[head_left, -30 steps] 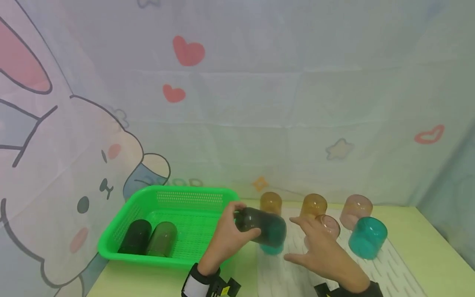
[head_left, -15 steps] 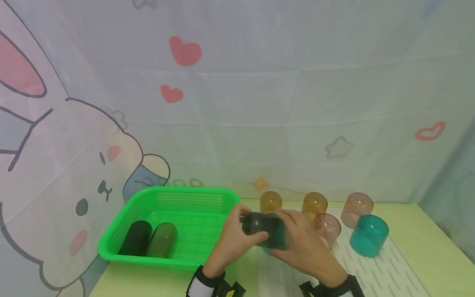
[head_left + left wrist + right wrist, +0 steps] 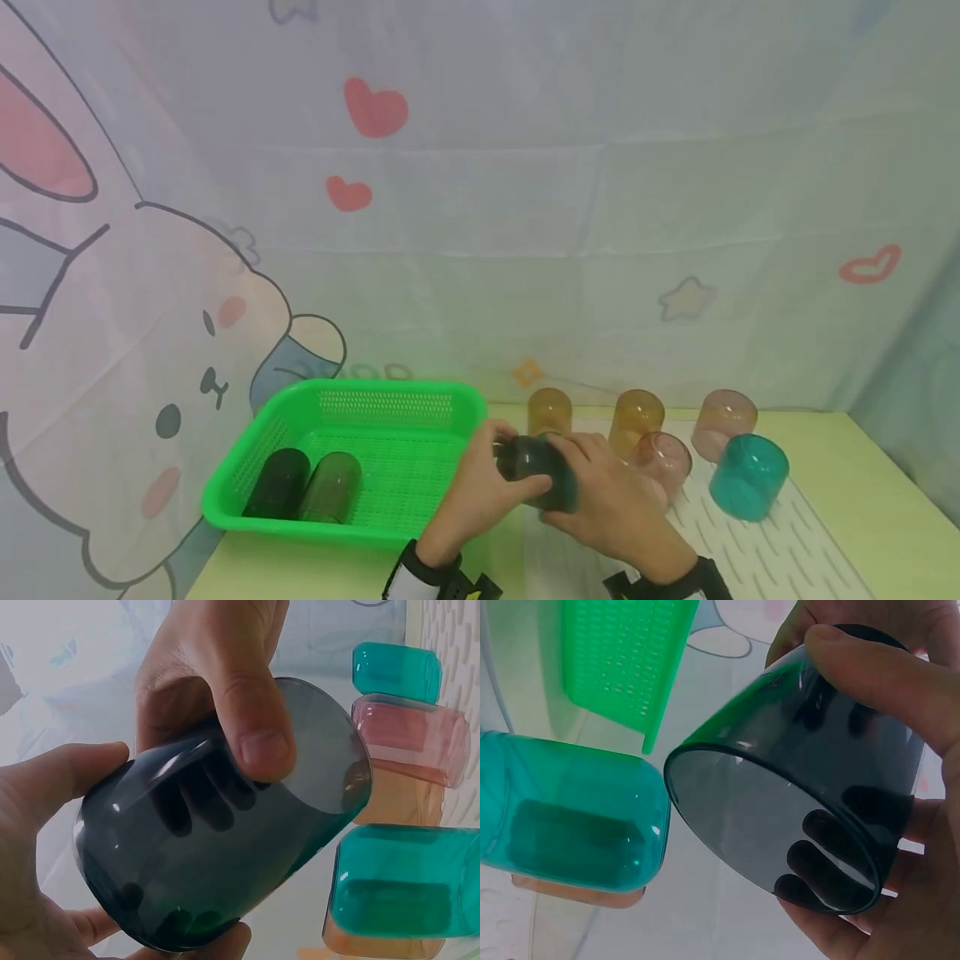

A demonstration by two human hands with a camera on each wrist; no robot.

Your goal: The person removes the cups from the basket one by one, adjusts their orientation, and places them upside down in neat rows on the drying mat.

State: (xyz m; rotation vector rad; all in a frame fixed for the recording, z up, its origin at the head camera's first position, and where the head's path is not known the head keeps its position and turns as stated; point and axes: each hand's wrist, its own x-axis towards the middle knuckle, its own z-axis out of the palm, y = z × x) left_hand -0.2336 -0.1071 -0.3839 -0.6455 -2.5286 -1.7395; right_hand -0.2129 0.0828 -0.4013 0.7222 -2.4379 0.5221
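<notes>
Both hands hold a dark grey see-through cup (image 3: 553, 482), tilted in the air over the white mat. The left hand (image 3: 480, 493) grips its left end, thumb across the near side. At the right end is the right hand (image 3: 611, 500), its fingers curled round the wall. Through the smoky wall in the left wrist view, fingers show behind the cup (image 3: 247, 859). The open rim faces the camera in the right wrist view, and the cup (image 3: 780, 742) has nothing else inside. A teal cup (image 3: 585, 814) stands close by, mostly hidden by the hands in the head view.
A green basket (image 3: 345, 533) at left holds a black cup (image 3: 277, 483) and a grey-green cup (image 3: 331, 487). Upside-down cups stand on the mat (image 3: 787, 558): amber ones (image 3: 636, 412) behind, pink ones (image 3: 724, 417), another teal cup (image 3: 750, 477) at right. A printed cloth (image 3: 600, 208) hangs behind.
The right hand has come in from the right and taken hold of the cup's right end. The cup has turned somewhat in the hands. The other cups stay put.
</notes>
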